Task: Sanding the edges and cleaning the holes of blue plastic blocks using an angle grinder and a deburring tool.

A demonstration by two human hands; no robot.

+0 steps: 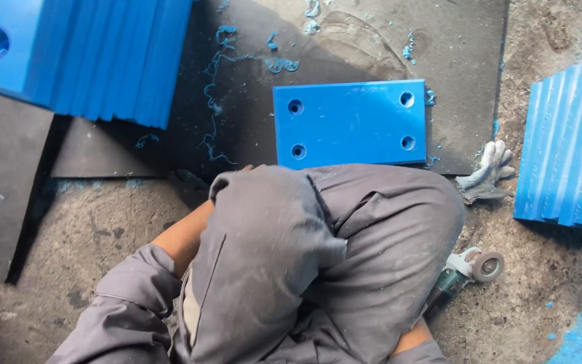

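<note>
Four holes show in the blue plastic plate (349, 123) lying beyond the knees; both hands are hidden, grip unknowable. Angle grinder (463, 271) sits by the right forearm: steady it first.

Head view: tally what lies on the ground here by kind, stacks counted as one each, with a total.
Single blue plate with four holes: 1
Stacks of blue plates: 2 (upper left, right edge)
Dark mats: at least 2
Work glove: 1
Angle grinder: 1
Total: 7
</note>
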